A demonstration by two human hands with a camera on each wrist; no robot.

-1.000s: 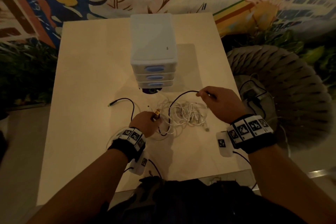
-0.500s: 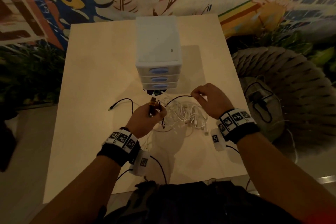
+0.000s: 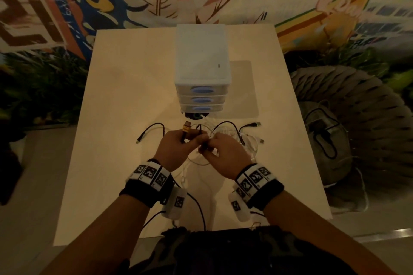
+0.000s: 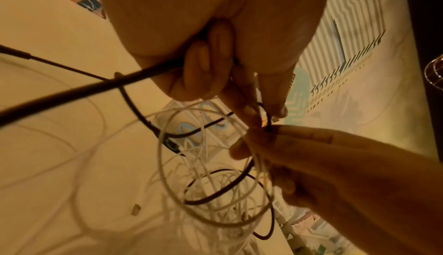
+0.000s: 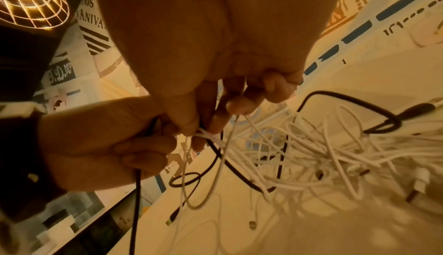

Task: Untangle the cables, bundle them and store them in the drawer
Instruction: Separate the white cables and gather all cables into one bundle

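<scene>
A tangle of white cables point(image 3: 242, 140) point(image 5: 311, 154) lies on the table in front of a white three-drawer unit point(image 3: 202, 67), whose drawers are closed. My left hand point(image 3: 190, 138) point(image 4: 263, 111) grips a black cable point(image 3: 154, 126) point(image 4: 72, 92) just below its gold connector point(image 3: 186, 128), which points up. My right hand point(image 3: 206, 147) point(image 5: 206, 126) touches the left hand and pinches white and black strands at the tangle's near edge. Loops of white cable point(image 4: 203, 164) hang below both hands.
The pale table point(image 3: 125, 96) is bare on the left and behind the drawer unit. A black plug end point(image 3: 257, 124) lies right of the tangle. A woven chair point(image 3: 357, 107) with a bag point(image 3: 324, 131) on it stands right of the table. A painted wall is behind.
My right hand moved left from the right of the tangle until it met the left hand. The left hand rose a little and turned the gold connector upright.
</scene>
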